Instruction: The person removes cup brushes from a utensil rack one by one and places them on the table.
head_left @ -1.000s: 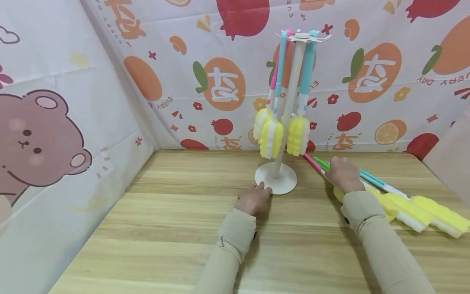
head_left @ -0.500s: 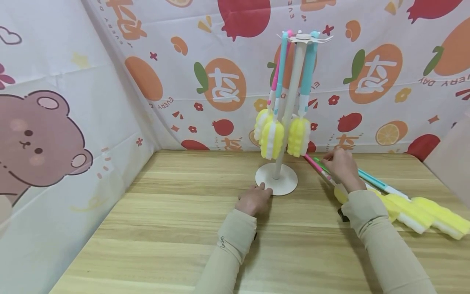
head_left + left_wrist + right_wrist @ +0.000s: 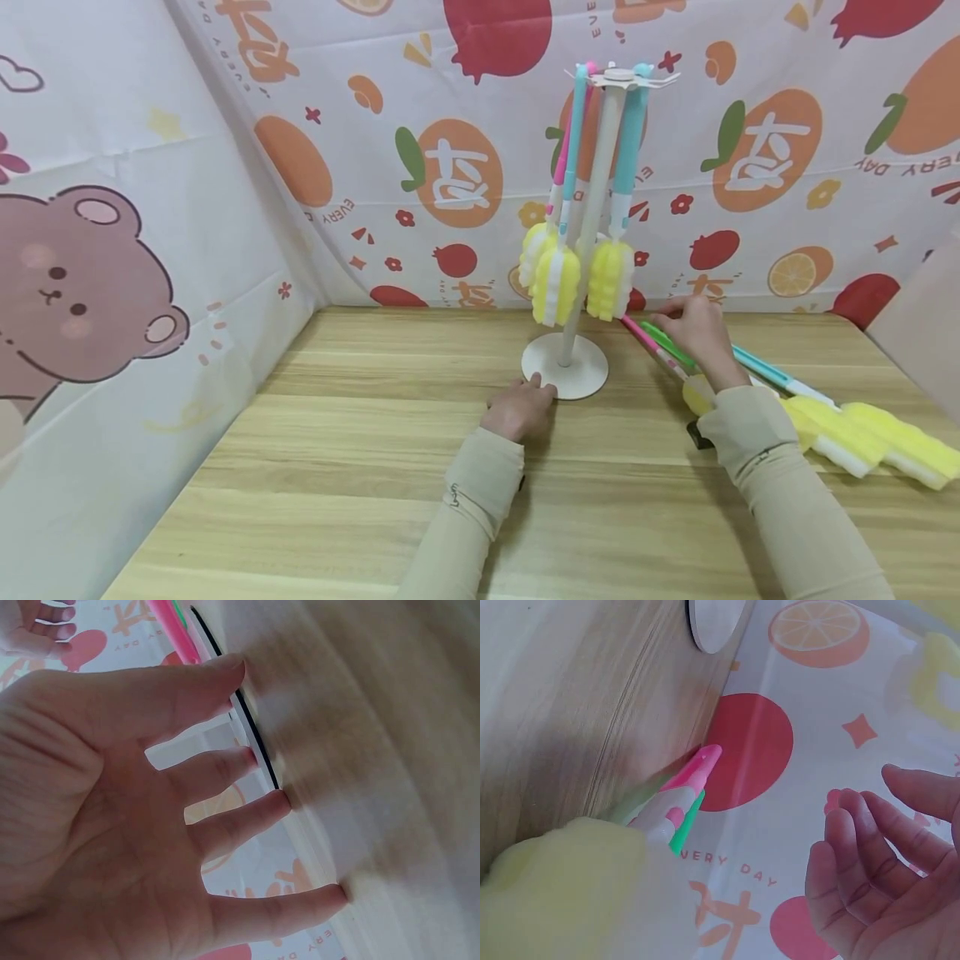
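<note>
One left hand [image 3: 519,408]: yours, just below centre in the head view, fingers spread, tips at the rim of the white base [image 3: 581,379]; the left wrist view shows your outermost finger on the desk [image 3: 360,467].
Right hand [image 3: 697,333]: right of centre in the head view, your fingers just beside the green handle [image 3: 667,343]; in the right wrist view they are loosely bent, thumb apart from them.
Green handle: on the desk near its back edge, right of centre, partly under your right hand.
Pink handle [image 3: 641,332]: lying to the left of the green handle.
Blue handle [image 3: 765,367]: slanting down to the right, beyond your right wrist.
Sponge heads [image 3: 832,429]: yellow and white, bunched at the right of the frame, partly behind your sleeve [image 3: 750,425].
White pole [image 3: 597,192]: rising from the base to upper centre.
Hanging brushes [image 3: 555,287]: at least three beside the pole, heads down.
Fruit-print cloth [image 3: 337,250]: across the back.
</note>
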Demonstrator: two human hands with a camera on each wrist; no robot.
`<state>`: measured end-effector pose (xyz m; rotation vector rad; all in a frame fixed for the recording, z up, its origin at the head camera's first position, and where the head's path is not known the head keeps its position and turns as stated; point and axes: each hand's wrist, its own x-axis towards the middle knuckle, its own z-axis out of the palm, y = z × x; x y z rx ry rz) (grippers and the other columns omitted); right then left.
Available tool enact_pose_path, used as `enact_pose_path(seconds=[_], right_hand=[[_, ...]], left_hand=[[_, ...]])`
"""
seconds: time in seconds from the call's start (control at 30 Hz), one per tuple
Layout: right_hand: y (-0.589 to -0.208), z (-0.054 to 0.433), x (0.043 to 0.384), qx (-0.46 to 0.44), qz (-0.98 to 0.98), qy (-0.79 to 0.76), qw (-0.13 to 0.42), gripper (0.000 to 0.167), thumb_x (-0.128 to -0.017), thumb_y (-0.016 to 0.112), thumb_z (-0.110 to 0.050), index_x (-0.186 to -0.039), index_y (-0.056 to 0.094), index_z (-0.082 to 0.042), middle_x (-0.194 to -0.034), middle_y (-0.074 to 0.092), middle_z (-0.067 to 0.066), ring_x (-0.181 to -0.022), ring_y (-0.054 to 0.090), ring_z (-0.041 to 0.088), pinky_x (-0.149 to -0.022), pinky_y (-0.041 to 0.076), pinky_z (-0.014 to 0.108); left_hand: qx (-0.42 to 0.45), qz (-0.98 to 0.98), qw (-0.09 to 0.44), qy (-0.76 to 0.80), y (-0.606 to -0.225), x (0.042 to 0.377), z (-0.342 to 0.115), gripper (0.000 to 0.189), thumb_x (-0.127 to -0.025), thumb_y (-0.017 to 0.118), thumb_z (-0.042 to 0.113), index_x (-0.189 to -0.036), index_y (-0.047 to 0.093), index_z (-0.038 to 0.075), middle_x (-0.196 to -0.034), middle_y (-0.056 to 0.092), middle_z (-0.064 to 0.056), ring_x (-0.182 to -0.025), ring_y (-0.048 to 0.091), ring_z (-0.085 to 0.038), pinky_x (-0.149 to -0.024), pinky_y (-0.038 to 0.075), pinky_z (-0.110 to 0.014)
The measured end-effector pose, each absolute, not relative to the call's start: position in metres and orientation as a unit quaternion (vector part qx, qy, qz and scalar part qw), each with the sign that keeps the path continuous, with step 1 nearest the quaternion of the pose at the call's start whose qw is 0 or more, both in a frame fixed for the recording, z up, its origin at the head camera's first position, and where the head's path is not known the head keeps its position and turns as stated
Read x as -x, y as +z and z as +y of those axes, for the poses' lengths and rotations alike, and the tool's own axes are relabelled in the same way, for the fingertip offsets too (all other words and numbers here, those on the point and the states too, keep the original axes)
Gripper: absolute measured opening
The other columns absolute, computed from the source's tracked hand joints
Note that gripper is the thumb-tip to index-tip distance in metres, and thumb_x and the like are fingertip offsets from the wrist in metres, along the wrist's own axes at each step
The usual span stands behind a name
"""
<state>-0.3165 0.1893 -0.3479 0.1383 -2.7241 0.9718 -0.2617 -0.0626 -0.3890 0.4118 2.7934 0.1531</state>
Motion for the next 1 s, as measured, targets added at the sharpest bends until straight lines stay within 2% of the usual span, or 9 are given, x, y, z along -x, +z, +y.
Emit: enact_pose_path(seconds=[0.17,0.43,0.8,1.0], right_hand=[[-0.346,0.189,0.316,-0.041,-0.931,0.345,0.114,0.028,-0.098,0.067,-0.013,-0.112,0.071,0.011,-0.110,0.069,0.029,-0.100,0.060,0.041,-0.084,0.049,0.051],[-0.339,0.185,0.315,-0.030,-0.924,0.360,0.128,0.027,-0.099,0.066,-0.013,-0.113,0.071,0.010,-0.110,0.069,0.027,-0.093,0.058,0.035,-0.074,0.047,0.036],[-0.333,0.182,0.313,-0.044,-0.917,0.362,0.158,0.023,-0.098,0.067,-0.011,-0.108,0.073,0.009,-0.096,0.070,0.023,-0.080,0.059,0.030,-0.067,0.048,0.031],[-0.331,0.180,0.312,-0.048,-0.915,0.365,0.165,0.022,-0.097,0.067,-0.011,-0.107,0.073,0.009,-0.094,0.070,0.022,-0.077,0.061,0.028,-0.065,0.048,0.029]], left_hand=[[-0.143,0.976,0.155,0.051,-0.389,0.262,-0.062,0.046,-0.094,0.067,0.009,-0.138,0.060,0.017,-0.156,0.044,-0.008,-0.133,0.048,-0.032,-0.090,0.048,-0.067],[-0.144,0.976,0.152,0.055,-0.389,0.261,-0.063,0.045,-0.094,0.068,0.009,-0.137,0.060,0.017,-0.155,0.044,-0.009,-0.132,0.048,-0.032,-0.089,0.048,-0.068],[-0.144,0.976,0.153,0.056,-0.388,0.261,-0.063,0.043,-0.096,0.065,0.009,-0.138,0.060,0.017,-0.156,0.044,-0.009,-0.133,0.047,-0.032,-0.090,0.048,-0.068],[-0.145,0.976,0.152,0.057,-0.388,0.260,-0.063,0.043,-0.095,0.066,0.009,-0.137,0.061,0.017,-0.154,0.045,-0.009,-0.132,0.048,-0.032,-0.090,0.048,-0.067]])
